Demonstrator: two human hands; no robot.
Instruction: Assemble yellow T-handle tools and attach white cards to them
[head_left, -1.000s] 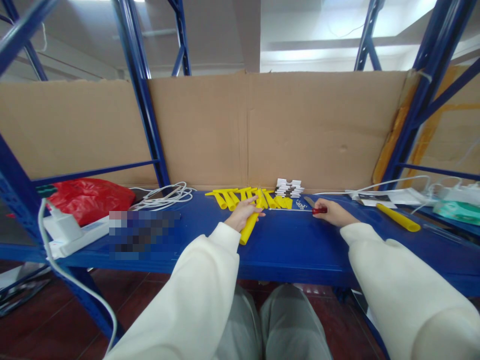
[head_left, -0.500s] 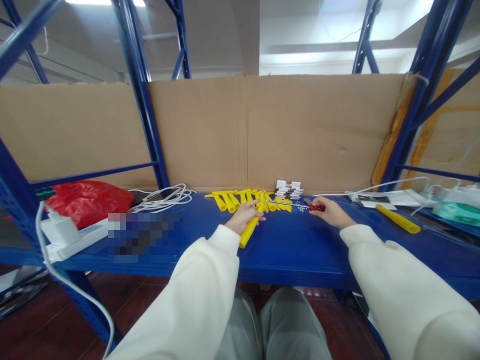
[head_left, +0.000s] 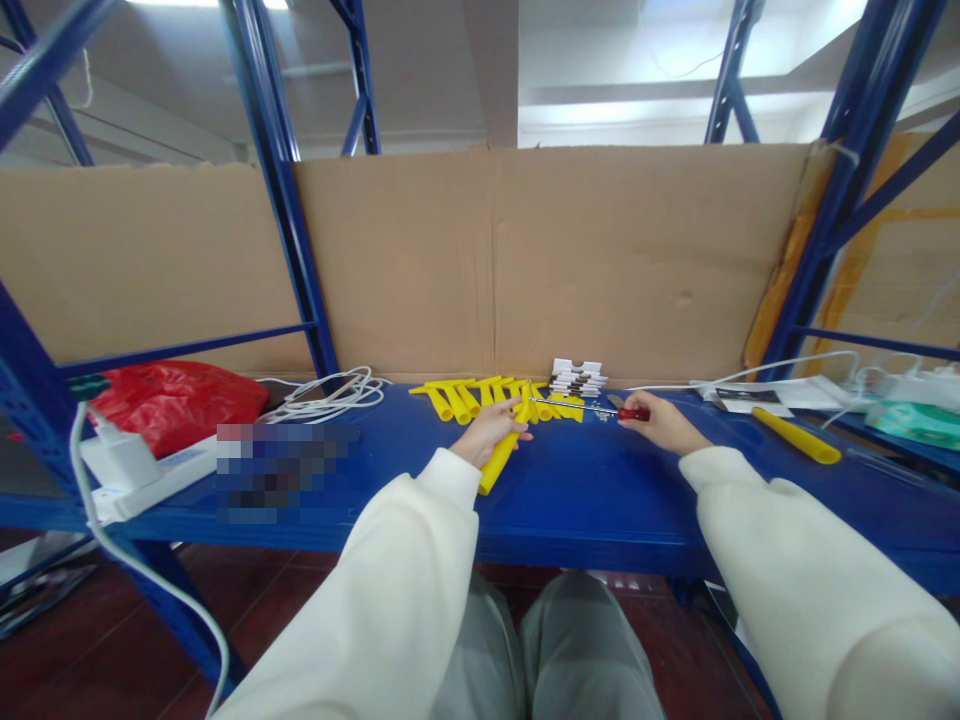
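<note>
Lifted and brought leftward since a second ago, the screwdriver point(head_left: 635, 413) now reaches across to the top of the held yellow piece point(head_left: 496, 467); against the half-second-old view, little has shifted. Both pale sleeves lie much as they did.

The left hand point(head_left: 487, 432) grasps the yellow piece just under its upper end, fingers wrapped around it, its wide tubular end slanting down toward the table's near edge. The right hand point(head_left: 666, 422) pinches the red handle in closed fingers, with the shaft running almost level between the two hands. Its tip is at or very near the piece's upper end — whether they touch, or whether a screw sits there, is too small to tell.

Judging by this pose, the step in hand is setting the tool to the piece for fastening. The next move calls for a still left grip, the shaft kept in line, and light pressure while the handle turns.

Behind the hands, more yellow pieces point(head_left: 452, 402) lie side by side on the blue table point(head_left: 592, 500). Loose small metal parts point(head_left: 600, 411) lie just beyond the shaft, near the stacked white pieces point(head_left: 577, 378) — and one yellow tube point(head_left: 799, 438) rests well apart at the right.
</note>
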